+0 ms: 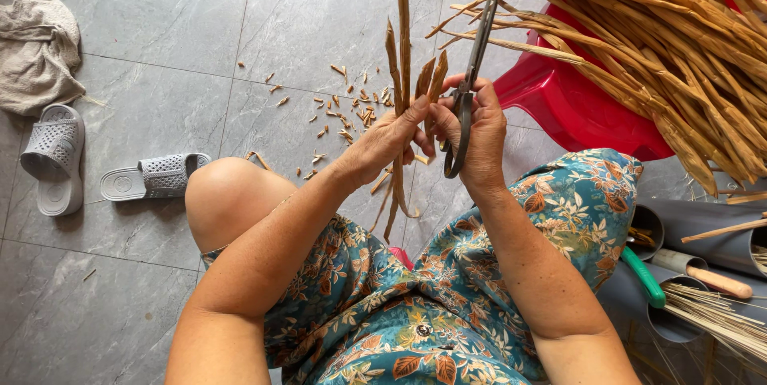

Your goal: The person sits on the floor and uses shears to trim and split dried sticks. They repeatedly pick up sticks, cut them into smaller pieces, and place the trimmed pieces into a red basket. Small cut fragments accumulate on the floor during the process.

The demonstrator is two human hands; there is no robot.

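Observation:
My left hand (382,144) grips a small bunch of dried brown plant strips (403,57) that stand upright above my knee. My right hand (478,133) holds a pair of dark metal scissors (470,81), blades pointing up and closed, right beside the bunch; its fingers also touch the strips. Both hands meet over the grey tiled floor, above my flowered clothing.
A big heap of the same dried strips (655,41) lies on a red plastic stool (575,105) at the right. Cut brown scraps (351,109) litter the floor. Two grey slippers (152,177) and a crumpled cloth (36,49) lie at the left. Grey pipes with tools (703,273) stand at the lower right.

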